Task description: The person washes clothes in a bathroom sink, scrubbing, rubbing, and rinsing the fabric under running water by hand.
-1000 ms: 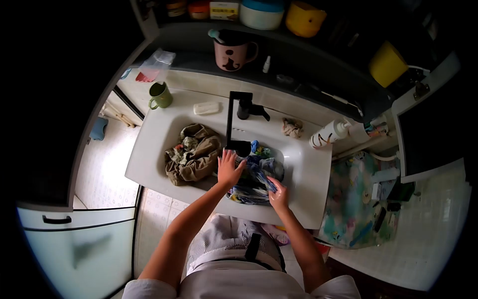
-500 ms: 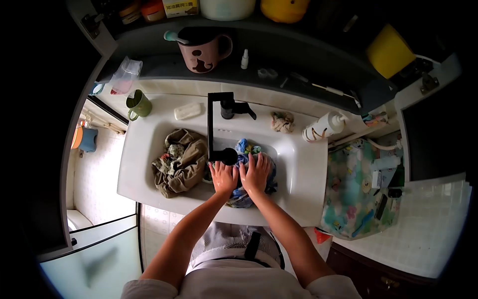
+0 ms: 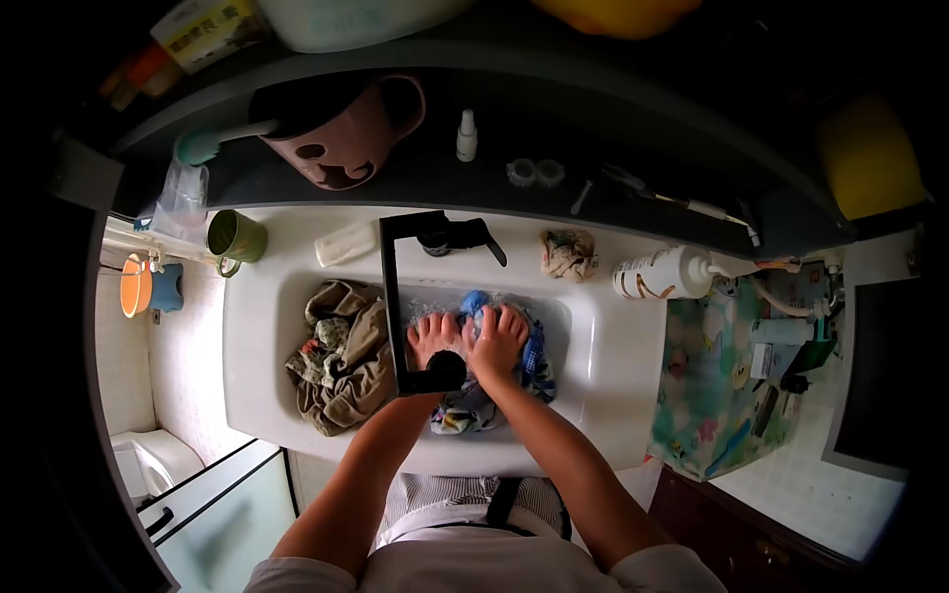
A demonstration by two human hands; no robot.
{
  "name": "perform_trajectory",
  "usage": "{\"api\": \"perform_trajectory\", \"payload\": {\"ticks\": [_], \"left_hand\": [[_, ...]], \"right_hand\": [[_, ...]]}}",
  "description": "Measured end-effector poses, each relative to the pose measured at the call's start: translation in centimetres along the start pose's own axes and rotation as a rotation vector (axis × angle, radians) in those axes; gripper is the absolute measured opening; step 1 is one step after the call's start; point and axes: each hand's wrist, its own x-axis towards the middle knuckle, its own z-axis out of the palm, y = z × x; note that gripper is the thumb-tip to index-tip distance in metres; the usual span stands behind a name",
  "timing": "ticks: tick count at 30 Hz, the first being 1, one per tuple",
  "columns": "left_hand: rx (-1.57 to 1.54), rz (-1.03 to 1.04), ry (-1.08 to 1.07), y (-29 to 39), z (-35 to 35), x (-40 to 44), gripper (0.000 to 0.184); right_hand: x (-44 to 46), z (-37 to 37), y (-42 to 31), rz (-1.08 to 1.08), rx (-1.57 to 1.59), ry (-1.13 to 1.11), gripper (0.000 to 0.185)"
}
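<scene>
In the head view, a wet blue patterned cloth (image 3: 536, 368) lies bunched in the white sink (image 3: 615, 385). My left hand (image 3: 432, 336) presses on it from the left, fingers bent down over it, partly hidden by the black faucet (image 3: 393, 306). Close beside it, my right hand (image 3: 497, 341) bears on the same cloth with curled fingers, its thumb toward the left hand. Bubbly water shows around the fingers. A brown garment (image 3: 348, 381) with a small floral cloth (image 3: 326, 356) on it sits in the basin's left part.
On the sink's back rim are a green mug (image 3: 237, 240), a soap bar (image 3: 347, 242), a crumpled cloth (image 3: 568, 255) and a white pump bottle (image 3: 664, 273). The dark shelf above holds a pink mug (image 3: 341, 143) and a small white bottle (image 3: 467, 136).
Both hands have pushed forward along the blue cloth, past the faucet's end, and their fingers are more bent. The camera view has shifted and tilted.
</scene>
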Motion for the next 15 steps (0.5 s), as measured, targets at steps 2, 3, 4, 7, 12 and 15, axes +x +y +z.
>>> {"api": "perform_trajectory", "payload": {"ticks": [2, 3, 4, 7, 12, 15], "left_hand": [[-0.078, -0.041, -0.089, -0.5, 1.2, 0.5, 0.031], [-0.162, -0.056, -0.116, -0.7, 1.2, 0.8, 0.031], [-0.245, -0.071, -0.14, -0.8, 1.1, 1.2, 0.03], [-0.238, -0.074, -0.216, -0.9, 1.0, 1.9, 0.033], [-0.353, -0.095, 0.005, -0.4, -0.5, 1.8, 0.047], [-0.419, -0.019, -0.126, -1.1, -3.1, 2.6, 0.046]], "right_hand": [[1.0, 0.3, -0.1, -0.006, 0.009, 0.003, 0.027], [1.3, 0.6, 0.0, -0.008, 0.018, 0.013, 0.026], [1.6, 1.0, 0.0, -0.012, 0.029, 0.024, 0.025], [2.1, 1.6, 0.0, -0.012, 0.05, 0.03, 0.024], [1.5, 0.4, 0.7, -0.009, 0.149, -0.003, 0.026], [0.3, -1.9, 2.6, -0.102, 0.38, -0.117, 0.032]]}}
